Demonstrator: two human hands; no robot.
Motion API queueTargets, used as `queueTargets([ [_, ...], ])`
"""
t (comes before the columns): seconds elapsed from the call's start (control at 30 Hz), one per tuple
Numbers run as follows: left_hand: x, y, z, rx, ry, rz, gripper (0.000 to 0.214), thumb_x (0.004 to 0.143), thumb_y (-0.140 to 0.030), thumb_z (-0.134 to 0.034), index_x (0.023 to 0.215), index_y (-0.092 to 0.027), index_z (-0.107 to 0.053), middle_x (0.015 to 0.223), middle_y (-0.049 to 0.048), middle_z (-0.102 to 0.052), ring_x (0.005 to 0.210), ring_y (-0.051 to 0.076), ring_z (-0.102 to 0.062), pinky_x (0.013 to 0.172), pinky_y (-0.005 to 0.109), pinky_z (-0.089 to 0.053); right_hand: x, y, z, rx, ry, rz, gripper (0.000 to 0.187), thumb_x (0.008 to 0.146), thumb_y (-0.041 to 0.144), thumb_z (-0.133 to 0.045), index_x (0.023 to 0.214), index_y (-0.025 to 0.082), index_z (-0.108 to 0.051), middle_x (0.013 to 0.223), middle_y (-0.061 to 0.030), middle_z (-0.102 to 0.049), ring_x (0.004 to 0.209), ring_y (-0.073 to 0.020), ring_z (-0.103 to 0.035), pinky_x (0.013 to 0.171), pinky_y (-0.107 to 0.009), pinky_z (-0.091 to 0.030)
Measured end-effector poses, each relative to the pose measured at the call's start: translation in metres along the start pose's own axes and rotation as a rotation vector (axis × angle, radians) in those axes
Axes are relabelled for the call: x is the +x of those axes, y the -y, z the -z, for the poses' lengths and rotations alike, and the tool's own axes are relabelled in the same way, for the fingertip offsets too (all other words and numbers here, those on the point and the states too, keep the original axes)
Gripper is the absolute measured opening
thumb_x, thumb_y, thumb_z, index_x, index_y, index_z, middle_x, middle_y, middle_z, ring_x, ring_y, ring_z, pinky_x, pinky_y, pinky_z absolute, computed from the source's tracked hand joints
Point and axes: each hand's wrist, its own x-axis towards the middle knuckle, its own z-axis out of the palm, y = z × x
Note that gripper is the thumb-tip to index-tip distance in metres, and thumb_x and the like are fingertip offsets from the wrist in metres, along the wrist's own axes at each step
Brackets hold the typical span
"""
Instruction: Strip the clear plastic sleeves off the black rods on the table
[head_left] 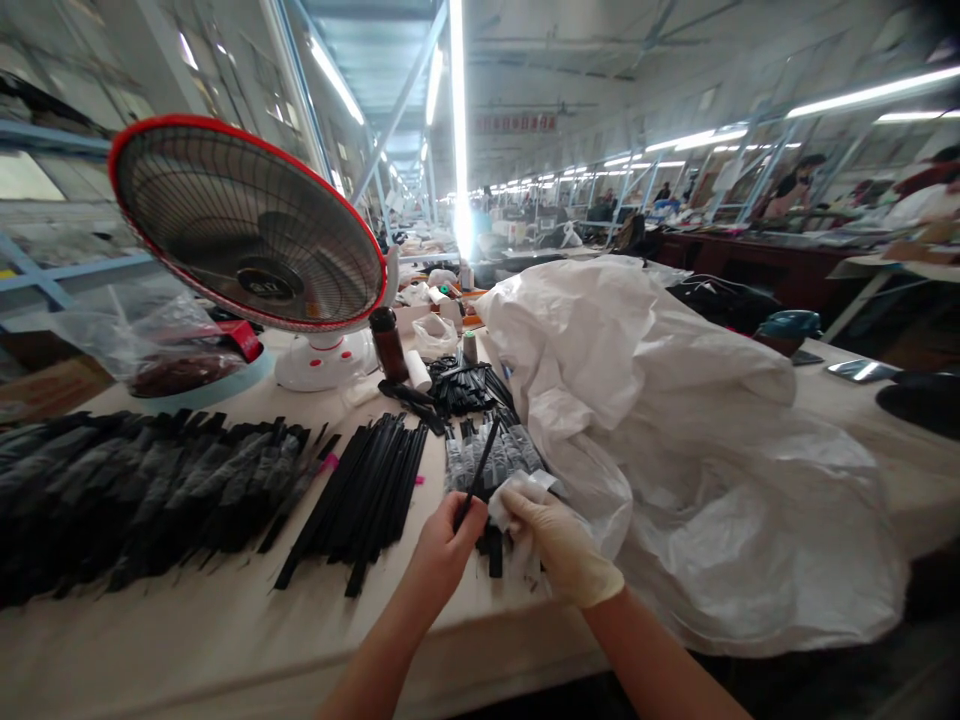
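Note:
My left hand [444,552] is bare and pinched shut on a thin black stick [480,468] that points up and away over the table. My right hand [559,545] wears a pale glove and is closed on a white cloth [517,492] touching the stick's lower end. Just beyond both hands lies a pile of black sticks in clear sleeves [491,455]. A loose bundle of bare black sticks [364,500] lies to the left of my hands.
A wide heap of wrapped black sticks [135,490] covers the table's left. A red-rimmed fan [247,225] stands behind it, beside a brown bottle [388,343]. A big white sack [675,440] fills the right. Other people work at far benches.

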Motion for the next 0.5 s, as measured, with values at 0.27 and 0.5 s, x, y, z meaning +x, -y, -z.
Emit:
queueTargets([
  [0.27,-0.038,0.013,0.028,0.297,0.09,0.002,0.034,0.088,-0.045,-0.044,0.095,-0.019,-0.065,0.084,0.0055,-0.068,0.08,0.024,-0.061,0.072,0.03,-0.043,0.02,0.016,0.006,0.042,-0.151,0.055,0.041,0.052,0.048,-0.081,0.061,0.017,-0.055,0.052,0.0058,-0.052,0.043,-0.0053,-0.036,0.043,-0.021,-0.024],
  [0.5,-0.025,0.012,0.03,0.627,-0.003,-0.041,0.036,0.088,-0.043,-0.044,0.103,-0.018,-0.065,0.102,0.0119,-0.07,0.094,0.03,-0.063,0.081,0.037,-0.044,0.016,0.011,0.007,-0.418,-0.223,0.217,0.038,0.06,0.052,-0.074,0.053,0.018,-0.058,0.045,0.0034,-0.05,0.044,-0.0102,-0.042,0.047,-0.026,-0.031],
])
